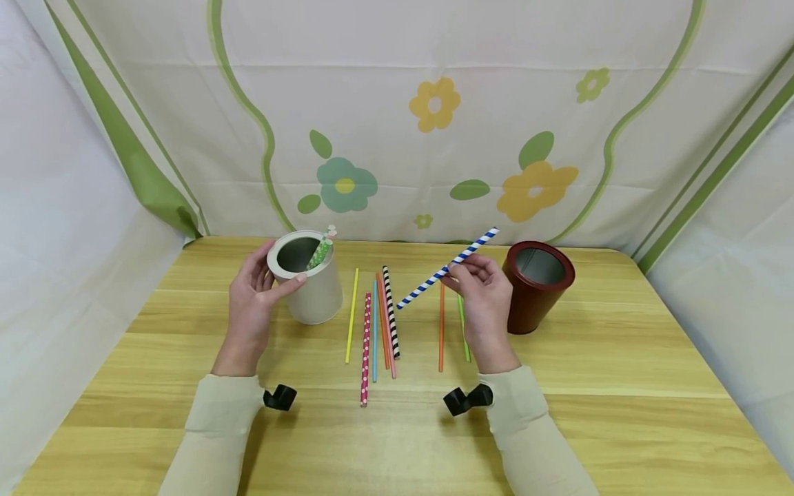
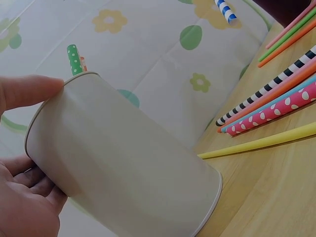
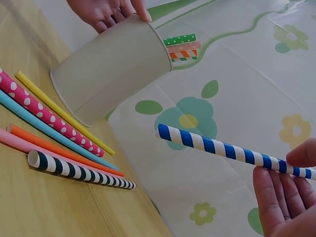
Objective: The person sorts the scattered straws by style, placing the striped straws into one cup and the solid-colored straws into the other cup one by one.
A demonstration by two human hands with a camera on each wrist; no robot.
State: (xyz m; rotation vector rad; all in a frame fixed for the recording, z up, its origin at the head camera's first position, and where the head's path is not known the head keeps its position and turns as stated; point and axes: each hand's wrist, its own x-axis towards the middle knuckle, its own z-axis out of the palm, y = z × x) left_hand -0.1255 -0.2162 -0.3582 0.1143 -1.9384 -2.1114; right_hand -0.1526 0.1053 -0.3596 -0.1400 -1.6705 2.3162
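Note:
My left hand [image 1: 251, 296] holds a white can [image 1: 315, 300] near its rim, thumb at the front and fingers on the far left side. Several patterned paper straws [image 3: 181, 39], one green with white dots, poke out of that can. Between the thumb and fingers of my right hand [image 1: 486, 303] is a blue-and-white striped straw [image 1: 422, 289], pinched above the table and slanting up to the right. Its lower end points toward the white can and is apart from it. In the left wrist view, the white can [image 2: 123, 153] looks tilted.
A dark red can [image 1: 527, 303] stands open-topped beside my right hand. Between the hands lie a yellow straw [image 1: 352, 317], a pink dotted straw [image 1: 364, 358], a light blue straw [image 1: 375, 337], a black-striped straw [image 1: 390, 310] and others. An orange straw [image 1: 442, 337] and green straw [image 1: 466, 348] lie further right.

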